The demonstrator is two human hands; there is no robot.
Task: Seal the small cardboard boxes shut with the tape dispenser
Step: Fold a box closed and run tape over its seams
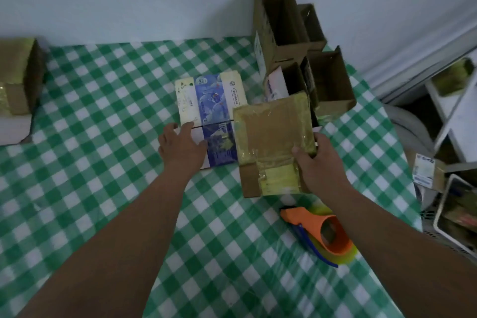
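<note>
While right hand (318,162) grips taped box (273,142), open cloth (103,188) leftward.

Green-and-white checked tablecloth (103,188). Orange tape dispenser (320,230) with blue edge and yellowish tape. Brown box (273,137) under yellowish tape; white box (206,111) printed blue down the middle.

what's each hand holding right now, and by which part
The right hand grips the taped box at its right edge. The left hand rests open on the blue box, holding nothing.
</note>
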